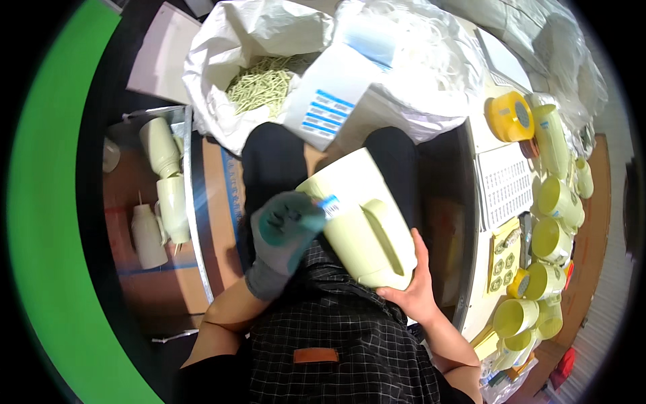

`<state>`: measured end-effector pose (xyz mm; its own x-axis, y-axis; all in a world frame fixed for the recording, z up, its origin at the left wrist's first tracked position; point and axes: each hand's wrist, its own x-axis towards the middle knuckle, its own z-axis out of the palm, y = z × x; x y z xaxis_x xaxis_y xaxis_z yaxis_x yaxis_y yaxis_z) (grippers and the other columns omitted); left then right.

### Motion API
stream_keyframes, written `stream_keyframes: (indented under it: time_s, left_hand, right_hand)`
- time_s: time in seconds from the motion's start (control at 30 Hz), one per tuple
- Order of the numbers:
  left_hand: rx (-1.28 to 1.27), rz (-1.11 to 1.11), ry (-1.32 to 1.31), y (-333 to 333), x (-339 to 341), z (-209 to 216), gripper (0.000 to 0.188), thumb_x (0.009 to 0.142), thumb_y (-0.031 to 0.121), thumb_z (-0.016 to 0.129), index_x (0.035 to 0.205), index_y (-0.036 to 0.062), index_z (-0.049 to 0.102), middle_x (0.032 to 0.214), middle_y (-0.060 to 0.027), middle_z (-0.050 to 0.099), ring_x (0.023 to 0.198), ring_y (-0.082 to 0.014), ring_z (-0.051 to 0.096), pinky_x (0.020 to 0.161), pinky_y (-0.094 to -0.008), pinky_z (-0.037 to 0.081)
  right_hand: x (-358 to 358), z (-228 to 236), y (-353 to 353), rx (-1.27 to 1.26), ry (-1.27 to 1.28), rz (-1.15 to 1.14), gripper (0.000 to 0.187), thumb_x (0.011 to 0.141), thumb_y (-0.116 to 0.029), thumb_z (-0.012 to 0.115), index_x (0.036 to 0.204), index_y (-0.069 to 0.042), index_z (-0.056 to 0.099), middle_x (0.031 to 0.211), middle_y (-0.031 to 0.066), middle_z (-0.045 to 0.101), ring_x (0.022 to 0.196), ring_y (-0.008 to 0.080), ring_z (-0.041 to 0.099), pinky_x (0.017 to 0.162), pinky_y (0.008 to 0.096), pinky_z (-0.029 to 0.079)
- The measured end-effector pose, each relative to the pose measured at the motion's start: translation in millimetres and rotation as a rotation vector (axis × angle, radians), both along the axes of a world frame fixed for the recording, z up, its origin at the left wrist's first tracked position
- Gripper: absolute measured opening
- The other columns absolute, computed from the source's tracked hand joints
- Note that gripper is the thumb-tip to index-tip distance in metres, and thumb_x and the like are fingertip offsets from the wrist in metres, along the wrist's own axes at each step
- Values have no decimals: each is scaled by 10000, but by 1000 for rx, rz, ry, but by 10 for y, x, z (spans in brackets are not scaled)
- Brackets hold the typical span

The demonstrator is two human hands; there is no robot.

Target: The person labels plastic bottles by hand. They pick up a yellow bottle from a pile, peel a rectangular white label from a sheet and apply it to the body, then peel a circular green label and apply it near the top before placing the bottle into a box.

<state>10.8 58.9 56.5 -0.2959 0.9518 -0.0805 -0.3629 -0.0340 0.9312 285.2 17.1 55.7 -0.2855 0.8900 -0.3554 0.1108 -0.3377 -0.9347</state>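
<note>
A pale yellow plastic pitcher point(356, 222) with a long side handle lies tilted over my lap, its wider end pointing up and away. My bare right hand point(416, 286) grips its lower right end, thumb and fingers on either side. At the pitcher's upper left side is my left hand point(282, 232), in a grey and green glove and smeared by motion. Its fingers look curled in. A small blue and white piece point(330, 207) shows at its fingertips against the pitcher; what it is I cannot make out.
Beyond my knees stands a white sack point(208, 60) of thin yellow-green sprue sticks, beside a bag of clear scraps point(431, 54). Pale pitchers point(173, 209) lie in a metal-edged bin at left. Several yellow cups point(550, 239) and yellow tape point(510, 116) crowd the right-hand table.
</note>
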Motion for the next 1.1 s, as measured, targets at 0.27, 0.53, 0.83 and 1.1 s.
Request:
stream_keyframes:
  time_s: [0.27, 0.53, 0.83, 1.1]
  left_hand:
    - [-295, -41, -34, -26, -356, -122, 192, 961, 106, 760, 1082, -38, 719, 859, -117, 760, 706, -152, 705, 693, -291, 578]
    - [-310, -76, 367, -58, -393, -100, 183, 933, 114, 799, 1038, -5, 708, 904, -56, 722, 788, -145, 680, 740, -285, 562]
    - [-216, -303, 698, -490, -397, -550, 699, 1088, 286, 548, 1621, -50, 244, 1590, -217, 430, 1385, -286, 507, 1142, -394, 418]
    - [341, -272, 1383, -171, 61, 271, 517, 896, 275, 751, 1353, 67, 629, 1516, -201, 509, 1386, -538, 435, 1135, -636, 367]
  right_hand:
    - [-207, -209, -78, 606, -516, 124, 1270, 598, -149, 999, 1644, -165, 279, 1621, 287, 306, 1379, 472, 513, 1068, 495, 528]
    - [-264, -310, -104, 832, -629, 92, 1190, 608, -161, 988, 1608, -177, 345, 1576, 295, 397, 1266, 479, 610, 985, 494, 579]
    - [213, 623, 1018, 620, -32, 105, 792, 936, -564, 678, 1503, -34, 518, 1386, 244, 622, 1224, 405, 664, 1014, 461, 537]
    - [-1020, -289, 1583, 672, -321, 44, 529, 978, -456, 700, 1317, -50, 679, 1292, 200, 697, 1130, 405, 683, 955, 461, 562]
